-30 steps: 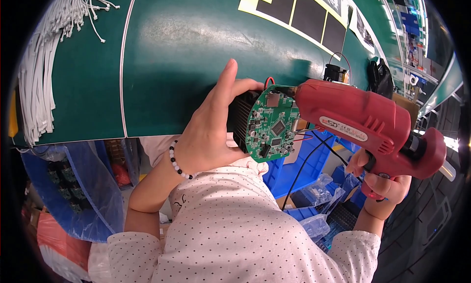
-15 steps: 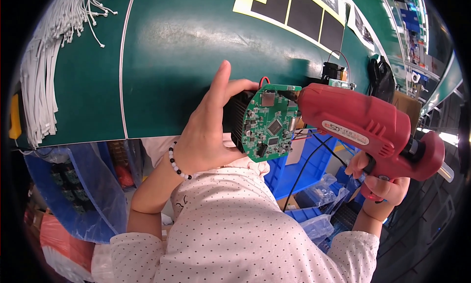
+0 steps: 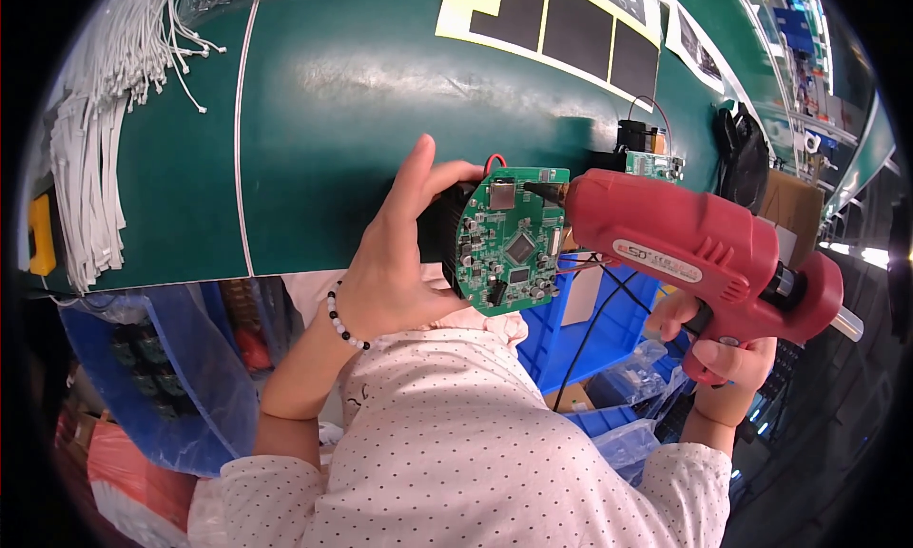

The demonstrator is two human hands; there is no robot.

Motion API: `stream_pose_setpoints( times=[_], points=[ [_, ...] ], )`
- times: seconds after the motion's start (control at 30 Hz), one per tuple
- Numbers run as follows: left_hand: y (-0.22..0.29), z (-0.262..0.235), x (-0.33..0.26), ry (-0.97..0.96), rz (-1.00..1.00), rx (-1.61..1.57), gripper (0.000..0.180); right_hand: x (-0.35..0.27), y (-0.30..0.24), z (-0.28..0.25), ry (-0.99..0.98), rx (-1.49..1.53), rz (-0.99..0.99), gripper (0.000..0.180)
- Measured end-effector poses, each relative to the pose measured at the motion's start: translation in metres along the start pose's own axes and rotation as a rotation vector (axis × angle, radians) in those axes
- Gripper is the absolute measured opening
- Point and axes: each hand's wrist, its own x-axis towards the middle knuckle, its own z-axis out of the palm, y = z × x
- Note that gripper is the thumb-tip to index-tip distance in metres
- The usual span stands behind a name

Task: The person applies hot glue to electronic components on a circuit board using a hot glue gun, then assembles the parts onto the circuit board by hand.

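My left hand (image 3: 392,277), curled wide, holds the rounded green circuit board (image 3: 506,249) by the green table (image 3: 323,182). My right hand (image 3: 730,360) wraps the red plastic glue gun (image 3: 670,227). Its tip (image 3: 552,194) is at work; I see no glue yet.

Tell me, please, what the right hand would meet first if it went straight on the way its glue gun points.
Led by the red glue gun, the right hand would likely meet the green circuit board; whether the nozzle touches it is unclear.
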Motion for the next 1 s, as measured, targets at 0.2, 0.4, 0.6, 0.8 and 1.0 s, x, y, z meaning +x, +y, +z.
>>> stream_pose_setpoints(
  times=[0.2,0.4,0.6,0.8,1.0],
  points=[
    [0.000,0.001,-0.001,-0.006,0.002,-0.001,0.121,0.006,0.012,-0.010,-0.116,0.096,-0.008,0.038],
    [-0.002,0.002,-0.003,-0.009,-0.003,0.011,0.122,0.007,0.016,-0.015,-0.162,0.135,0.014,0.037],
    [-0.001,0.003,-0.002,-0.008,-0.022,-0.017,0.123,0.013,0.018,-0.030,-0.408,0.119,0.002,0.045],
    [-0.002,0.002,-0.003,-0.006,-0.027,-0.012,0.123,0.015,0.017,-0.025,-0.420,0.106,0.024,0.044],
    [0.000,0.001,-0.002,-0.007,-0.001,-0.004,0.122,0.016,0.012,-0.021,-0.402,0.085,0.047,0.044]
  ],
)
